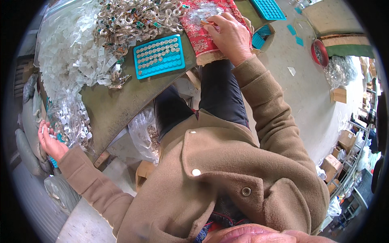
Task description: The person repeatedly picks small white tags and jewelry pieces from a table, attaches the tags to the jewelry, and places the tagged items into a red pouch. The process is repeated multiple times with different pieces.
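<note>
At the far left, my left hand (pixel 52 141) is beside a heap of clear packets with white tags (pixel 75 121). Its fingers are apart and loosely curved, and I see nothing held in them. My right hand (pixel 231 37) rests over a red floral cloth pad (pixel 199 39) at the table's right end. Its thumb and fingertips come together at a small orange-brown piece, too small to name, beside a pile of clear plastic bits (pixel 204 12). Between my hands lies a blue tray (pixel 162 69) with rows of round silvery pieces in its hollows; several nearer hollows hold none.
Clear coiled bands (pixel 137 18) are heaped behind the tray, next to a large mound of white-tagged packets (pixel 69 52). Another blue tray (pixel 269 9) sits at the upper right. A red bowl (pixel 320 53) and cartons (pixel 331 164) stand on the right.
</note>
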### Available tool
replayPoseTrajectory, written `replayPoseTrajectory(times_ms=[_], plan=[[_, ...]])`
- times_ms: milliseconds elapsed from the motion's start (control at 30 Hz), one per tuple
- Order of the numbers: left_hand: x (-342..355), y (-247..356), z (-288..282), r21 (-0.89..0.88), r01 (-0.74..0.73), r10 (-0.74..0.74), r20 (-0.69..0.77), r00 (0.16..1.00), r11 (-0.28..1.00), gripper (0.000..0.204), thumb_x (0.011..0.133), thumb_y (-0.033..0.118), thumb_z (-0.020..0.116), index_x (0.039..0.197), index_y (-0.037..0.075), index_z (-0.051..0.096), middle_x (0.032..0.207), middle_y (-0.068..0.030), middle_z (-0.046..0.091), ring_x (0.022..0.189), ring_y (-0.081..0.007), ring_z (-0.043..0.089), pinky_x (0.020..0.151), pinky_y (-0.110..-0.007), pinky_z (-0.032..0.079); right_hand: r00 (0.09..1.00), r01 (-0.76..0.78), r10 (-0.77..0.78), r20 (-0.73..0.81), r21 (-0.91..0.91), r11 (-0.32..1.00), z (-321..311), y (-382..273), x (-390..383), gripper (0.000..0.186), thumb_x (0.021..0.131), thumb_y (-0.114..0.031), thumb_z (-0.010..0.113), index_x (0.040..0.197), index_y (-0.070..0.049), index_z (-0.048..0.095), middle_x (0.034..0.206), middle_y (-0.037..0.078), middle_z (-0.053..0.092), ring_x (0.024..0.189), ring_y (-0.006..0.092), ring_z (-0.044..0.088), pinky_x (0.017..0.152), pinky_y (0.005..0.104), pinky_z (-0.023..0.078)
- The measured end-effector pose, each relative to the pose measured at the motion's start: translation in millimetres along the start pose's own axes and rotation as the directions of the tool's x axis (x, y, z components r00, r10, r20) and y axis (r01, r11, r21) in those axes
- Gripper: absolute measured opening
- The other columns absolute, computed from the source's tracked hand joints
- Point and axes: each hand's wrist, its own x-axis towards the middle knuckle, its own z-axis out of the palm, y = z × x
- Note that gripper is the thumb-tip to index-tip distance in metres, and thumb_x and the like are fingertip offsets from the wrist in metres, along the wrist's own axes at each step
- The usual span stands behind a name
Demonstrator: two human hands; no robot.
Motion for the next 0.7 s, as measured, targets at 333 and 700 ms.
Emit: replayPoseTrajectory(times_ms=[333,700], plan=[[58,-82,-34,-0.103,0.459,-0.462,-0.007,0.887,0.882,0.03,0.091,0.028,0.067,0.115,0.011,0.064,0.105,0.0048,0.061,0.081,-0.0063,0.047,0.07,-0.024,0.04,0.992,0.03,-0.011,0.127,-0.149,0.988,0,-8,5,0.02,0.089,-0.03,0.063,0.1,-0.015,0.069,0.096,0.01,0.065,0.087,0.0327,0.067,0.073,0.0425,0.054],[-43,23,16,-0.184,-0.057,0.046,-0.065,0.997,0.981,0.047,0.095,0.012,0.058,0.14,0.001,0.047,0.145,-0.0099,0.045,0.134,-0.0201,0.04,0.108,-0.036,0.031,1.0,0.014,-0.014,-0.007,0.09,0.996,-12,6,-8,0.017,0.087,-0.024,0.06,0.094,-0.01,0.069,0.088,0.015,0.07,0.089,0.0338,0.067,0.078,0.0446,0.053]])
